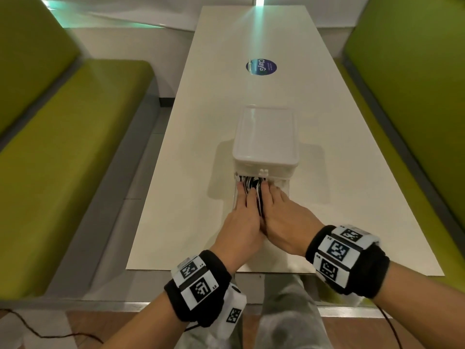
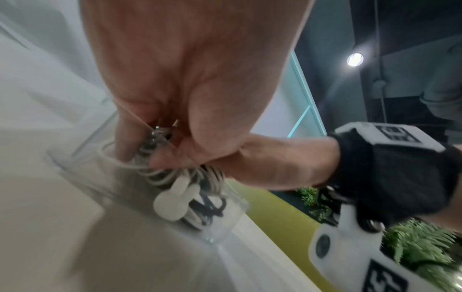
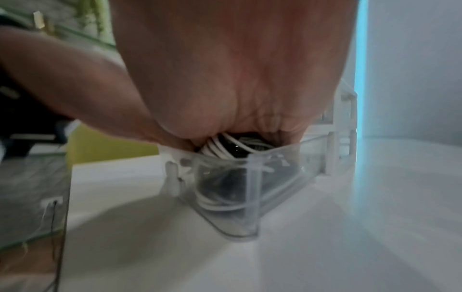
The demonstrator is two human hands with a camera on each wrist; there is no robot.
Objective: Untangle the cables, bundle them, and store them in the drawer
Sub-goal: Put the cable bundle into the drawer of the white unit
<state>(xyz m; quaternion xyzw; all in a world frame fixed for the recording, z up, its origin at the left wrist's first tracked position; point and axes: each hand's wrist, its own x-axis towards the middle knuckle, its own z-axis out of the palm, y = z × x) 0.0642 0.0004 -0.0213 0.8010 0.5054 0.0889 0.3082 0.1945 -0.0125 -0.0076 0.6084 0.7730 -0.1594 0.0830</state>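
Nearly done: left hand (image 1: 242, 217) and right hand (image 1: 284, 217) grip the cable bundle (image 1: 254, 187), pressing it into the open clear drawer (image 3: 275, 189); closing remains.

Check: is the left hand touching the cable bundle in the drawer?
Touching. The left wrist view shows the left hand with fingers curled round the cable bundle inside the clear drawer.

Cables (image 1: 253, 185) in drawer (image 1: 283, 184), w/ box (image 1: 266, 137) behind, on table (image 1: 191, 152).

Both hands reach forward side by side, left hand (image 1: 242, 217) touching right hand (image 1: 284, 219), fingers pointing downward.
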